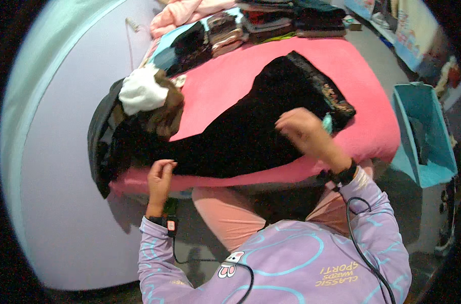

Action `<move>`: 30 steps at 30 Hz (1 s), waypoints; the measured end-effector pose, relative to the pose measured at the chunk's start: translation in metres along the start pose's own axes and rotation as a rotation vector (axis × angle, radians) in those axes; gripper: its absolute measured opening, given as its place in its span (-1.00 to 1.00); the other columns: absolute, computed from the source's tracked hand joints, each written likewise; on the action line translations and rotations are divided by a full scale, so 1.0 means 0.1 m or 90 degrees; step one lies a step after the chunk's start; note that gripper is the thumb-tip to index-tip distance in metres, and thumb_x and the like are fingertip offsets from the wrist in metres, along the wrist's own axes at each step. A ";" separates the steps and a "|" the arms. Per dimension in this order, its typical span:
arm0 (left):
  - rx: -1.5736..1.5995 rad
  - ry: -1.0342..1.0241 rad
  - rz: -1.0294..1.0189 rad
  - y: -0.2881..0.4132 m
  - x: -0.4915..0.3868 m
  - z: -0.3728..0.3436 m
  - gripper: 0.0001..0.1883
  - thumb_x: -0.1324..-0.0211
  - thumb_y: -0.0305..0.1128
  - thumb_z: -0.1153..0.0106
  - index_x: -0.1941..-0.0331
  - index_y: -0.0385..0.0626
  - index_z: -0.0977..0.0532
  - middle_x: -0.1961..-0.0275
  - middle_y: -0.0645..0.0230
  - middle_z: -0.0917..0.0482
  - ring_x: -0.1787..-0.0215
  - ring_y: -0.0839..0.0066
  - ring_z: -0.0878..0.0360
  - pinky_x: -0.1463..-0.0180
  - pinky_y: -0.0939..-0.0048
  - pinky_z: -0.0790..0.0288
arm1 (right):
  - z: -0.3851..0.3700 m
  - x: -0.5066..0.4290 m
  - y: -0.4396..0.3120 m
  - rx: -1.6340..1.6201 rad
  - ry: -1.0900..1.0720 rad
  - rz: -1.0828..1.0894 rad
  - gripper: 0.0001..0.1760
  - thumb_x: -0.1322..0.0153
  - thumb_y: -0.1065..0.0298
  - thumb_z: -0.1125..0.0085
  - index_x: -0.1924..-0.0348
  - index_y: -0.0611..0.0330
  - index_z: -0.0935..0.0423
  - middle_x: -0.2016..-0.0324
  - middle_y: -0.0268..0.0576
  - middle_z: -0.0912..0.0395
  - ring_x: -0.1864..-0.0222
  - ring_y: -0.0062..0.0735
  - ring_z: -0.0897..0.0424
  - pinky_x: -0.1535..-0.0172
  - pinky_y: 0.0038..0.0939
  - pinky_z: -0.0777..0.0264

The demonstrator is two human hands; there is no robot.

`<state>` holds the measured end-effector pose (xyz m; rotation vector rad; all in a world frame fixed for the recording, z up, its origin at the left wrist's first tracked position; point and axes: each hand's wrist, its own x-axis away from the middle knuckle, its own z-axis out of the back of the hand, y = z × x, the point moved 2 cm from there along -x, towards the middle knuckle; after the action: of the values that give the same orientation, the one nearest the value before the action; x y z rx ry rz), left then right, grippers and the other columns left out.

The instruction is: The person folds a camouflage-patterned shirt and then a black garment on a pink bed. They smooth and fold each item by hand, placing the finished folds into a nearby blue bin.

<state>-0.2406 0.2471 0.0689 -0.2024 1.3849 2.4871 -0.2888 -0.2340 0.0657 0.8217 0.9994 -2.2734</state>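
A pair of black trousers [249, 125] lies lengthwise across a pink-covered surface [223, 87], its waist end at the upper right and its legs running to the left. My left hand [162, 174] is at the lower edge of the leg end, fingertips pinched together at the black fabric. Over the wider part of the trousers is my right hand [299, 125], slightly blurred, its fingers bent; whether it touches the cloth cannot be told. A small teal item [327, 123] shows beside that hand, near the waistband.
A heap of dark and brown clothes [169, 106] with a white cloth [143, 91] on it sits at the left end. Folded clothes [268, 21] stand in stacks along the back. A light blue fabric bin [424, 133] is at the right. Cables run from both wrists.
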 end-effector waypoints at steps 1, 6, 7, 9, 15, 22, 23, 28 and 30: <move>-0.010 -0.078 -0.026 0.13 -0.06 -0.25 -0.76 -0.39 -0.46 -0.20 -0.09 -0.14 -0.59 0.03 0.34 -0.71 0.01 0.49 -0.68 -0.13 0.40 -0.52 | 0.25 0.11 0.24 0.050 0.056 -0.092 -0.89 -0.40 0.41 -0.31 0.22 0.18 -0.67 0.18 -0.06 -0.70 0.04 0.01 -0.65 -0.05 -0.10 -0.54; -0.320 -0.251 -0.241 0.42 -0.15 -1.17 -0.22 -0.11 -0.21 -0.42 -0.42 -0.04 -0.35 -0.49 0.08 -0.37 -0.58 0.02 -0.22 -0.62 -0.09 0.03 | 1.18 0.68 1.18 0.283 0.106 -0.378 -0.59 -0.43 0.16 -0.36 -0.04 0.22 -0.63 0.12 0.05 -0.70 0.05 0.00 -0.68 -0.05 -0.17 -0.56; -0.374 -0.250 -0.229 0.42 -0.13 -1.28 -0.17 -0.08 -0.19 -0.44 -0.46 0.05 -0.31 -0.51 0.08 -0.34 -0.55 0.02 -0.26 -0.61 -0.12 0.02 | 1.24 0.77 1.28 0.263 0.102 -0.445 -0.52 -0.42 0.11 -0.39 -0.09 0.23 -0.61 0.12 0.06 -0.70 0.07 -0.04 -0.69 -0.03 -0.18 -0.58; -0.407 -0.185 -0.302 0.44 -0.16 -1.38 -0.25 0.00 -0.31 -0.45 -0.36 0.11 -0.43 -0.41 0.13 -0.43 -0.42 0.01 -0.39 -0.49 -0.02 -0.21 | 1.31 0.87 1.38 0.205 0.093 -0.539 -0.39 -0.39 0.03 -0.43 -0.16 0.26 -0.58 0.11 0.08 -0.70 0.11 -0.10 -0.72 0.03 -0.20 -0.61; -0.312 -0.279 -0.191 0.49 -0.41 -1.36 -0.56 0.14 -0.58 -0.38 0.06 -0.06 -0.61 -0.02 0.21 -0.57 -0.05 0.10 -0.56 -0.09 0.25 -0.50 | 1.12 0.85 1.21 0.117 -0.038 -0.562 -0.45 -0.35 0.05 -0.47 -0.03 0.29 -0.63 0.26 -0.01 -0.73 0.22 -0.25 -0.72 0.18 -0.26 -0.60; -0.186 -0.170 -0.288 0.61 -0.41 -1.06 -0.67 0.03 -0.48 -0.41 0.12 -0.18 -0.60 -0.03 0.10 -0.60 -0.09 0.05 -0.60 -0.15 0.17 -0.48 | 1.86 1.16 0.70 -0.110 0.148 -0.584 -0.83 -0.49 0.30 -0.31 0.25 0.24 -0.65 0.46 -0.41 -0.53 0.41 -0.64 -0.46 0.32 -0.54 -0.35; -0.189 -0.189 -0.291 0.61 -0.37 -1.02 -0.69 0.00 -0.45 -0.42 0.13 -0.18 -0.62 -0.05 0.08 -0.61 -0.10 0.04 -0.60 -0.17 0.16 -0.48 | 1.98 1.26 0.64 -0.128 0.180 -0.563 -0.84 -0.51 0.30 -0.30 0.27 0.21 -0.64 0.46 -0.42 -0.52 0.40 -0.66 -0.45 0.33 -0.55 -0.33; -0.122 -0.351 -0.141 0.52 -0.28 -1.02 -0.81 -0.19 -0.36 -0.39 0.19 -0.22 -0.69 0.05 0.12 -0.73 -0.04 0.28 -0.69 -0.12 0.30 -0.52 | 2.06 1.81 0.43 -0.175 0.046 -0.604 -0.85 -0.50 0.35 -0.29 0.32 0.21 -0.57 0.44 -0.39 -0.51 0.37 -0.59 -0.48 0.27 -0.49 -0.39; -0.027 -0.254 -0.118 0.50 -0.40 -1.02 -0.82 -0.29 -0.38 -0.30 0.15 -0.27 -0.69 0.13 0.18 -0.76 0.08 0.47 -0.71 -0.03 0.43 -0.53 | 2.01 1.86 0.43 -0.007 -0.021 -0.594 -0.77 -0.47 0.29 -0.31 0.30 0.31 -0.60 0.41 -0.25 -0.63 0.35 -0.49 -0.57 0.24 -0.37 -0.48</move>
<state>-0.2198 0.1286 0.0659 0.1447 1.0971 2.2480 -0.4509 -0.4550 0.0250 0.3117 1.6098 -3.0000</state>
